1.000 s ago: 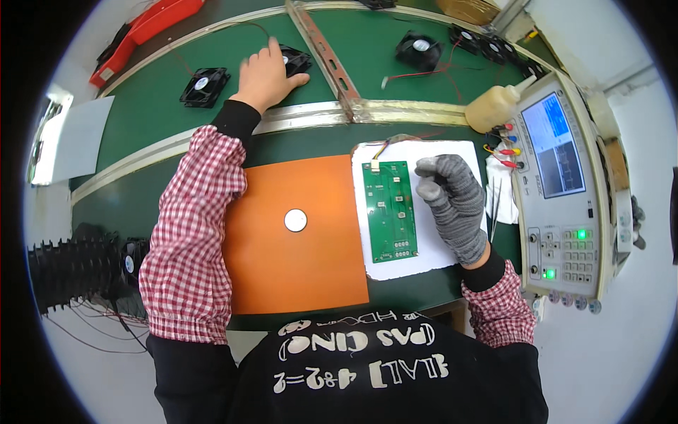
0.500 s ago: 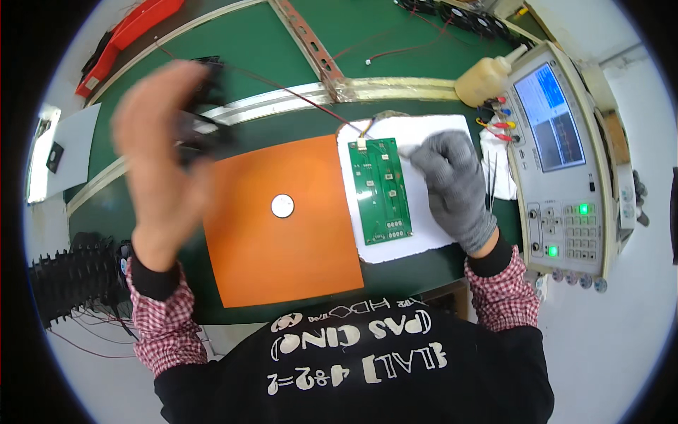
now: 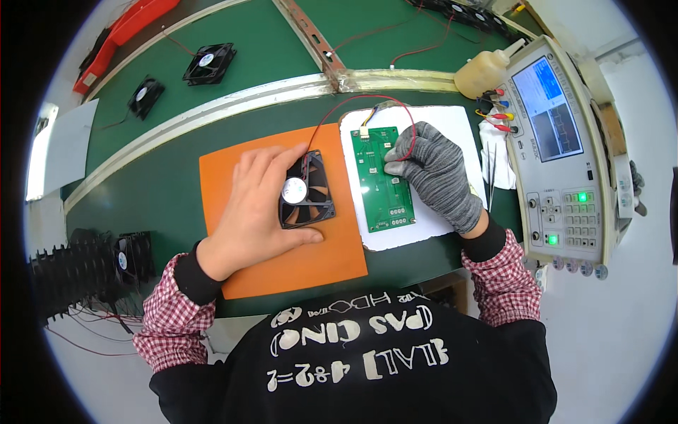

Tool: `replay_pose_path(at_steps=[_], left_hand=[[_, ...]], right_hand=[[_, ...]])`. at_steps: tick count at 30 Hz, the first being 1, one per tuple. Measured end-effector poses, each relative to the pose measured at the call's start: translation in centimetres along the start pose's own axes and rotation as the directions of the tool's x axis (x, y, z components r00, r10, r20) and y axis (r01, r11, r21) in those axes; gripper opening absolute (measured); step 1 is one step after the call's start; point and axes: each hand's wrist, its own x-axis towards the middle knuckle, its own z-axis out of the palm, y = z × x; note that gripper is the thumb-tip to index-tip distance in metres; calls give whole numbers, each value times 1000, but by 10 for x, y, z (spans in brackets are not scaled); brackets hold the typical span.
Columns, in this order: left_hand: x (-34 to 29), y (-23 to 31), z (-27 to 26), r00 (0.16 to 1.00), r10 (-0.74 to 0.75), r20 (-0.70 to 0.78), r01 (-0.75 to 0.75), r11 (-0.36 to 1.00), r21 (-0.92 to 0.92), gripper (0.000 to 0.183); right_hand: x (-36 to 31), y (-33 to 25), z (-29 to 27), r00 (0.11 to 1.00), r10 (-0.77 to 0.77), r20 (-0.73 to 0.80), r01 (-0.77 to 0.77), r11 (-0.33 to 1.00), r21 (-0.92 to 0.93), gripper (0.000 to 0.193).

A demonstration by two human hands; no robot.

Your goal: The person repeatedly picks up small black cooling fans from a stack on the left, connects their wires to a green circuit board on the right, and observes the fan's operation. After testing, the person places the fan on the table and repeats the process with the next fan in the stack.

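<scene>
Head view has my left hand [image 3: 254, 201] with fingers clamped around the fan [image 3: 308, 189] on the mat's [image 3: 304, 272] right side, my right hand's [image 3: 445, 180] fingers pinching its wire [image 3: 367, 96] above the board [image 3: 380, 194], so I'd best steady the fan and leave the wire slack.

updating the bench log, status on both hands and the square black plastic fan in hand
Bare left hand gripping fan over rectangular orange mat. Gray-gloved right hand pinching thin red wire above green rectangular circuit board. Wire loops past board's far end.
</scene>
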Motion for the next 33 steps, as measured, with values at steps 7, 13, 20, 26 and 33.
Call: replay_pose_path(at_steps=[7, 13, 20, 26, 33], left_hand=[[-4, 10, -4, 966, 226, -124, -189, 948, 257, 93], [-35, 49, -45, 551, 771, -318, -279, 530, 801, 70], [-27, 57, -54, 919, 337, -206, -265, 913, 310, 89], [0, 1, -2, 988, 127, -90, -111, 980, 164, 94], [-2, 25, -11, 939, 320, -129, -233, 864, 447, 78]], right_hand=[[5, 6, -2, 997, -5, 73, -3, 993, 114, 17], [6, 1, -1, 995, -90, 46, 86, 992, 93, 17], [1, 13, -11, 994, -35, 106, 19, 988, 154, 17], [0, 8, -2, 993, -77, 87, 69, 993, 93, 18], [1, 9, -4, 990, -112, 89, 112, 994, 15, 17]])
